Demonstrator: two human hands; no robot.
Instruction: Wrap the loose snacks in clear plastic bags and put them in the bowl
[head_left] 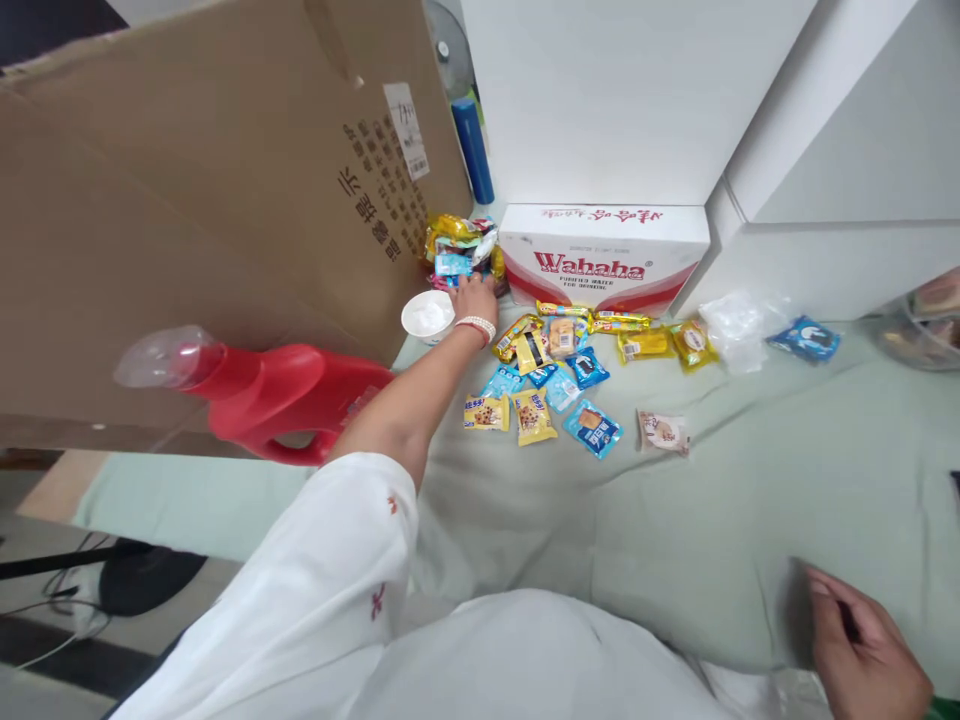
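Left hand (pixel 474 297) rests on the far snack packets (pixel 456 248), grip unclear; best to pinch one packet's edge. Right hand (pixel 862 650) lies loosely open, empty.

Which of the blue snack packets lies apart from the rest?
The blue packet far right, beyond the crumpled clear bag; the other blue ones cluster together.

Bright, even indoor light with soft shadows; wide-angle lens bends the edges, and the frame corners blur slightly.
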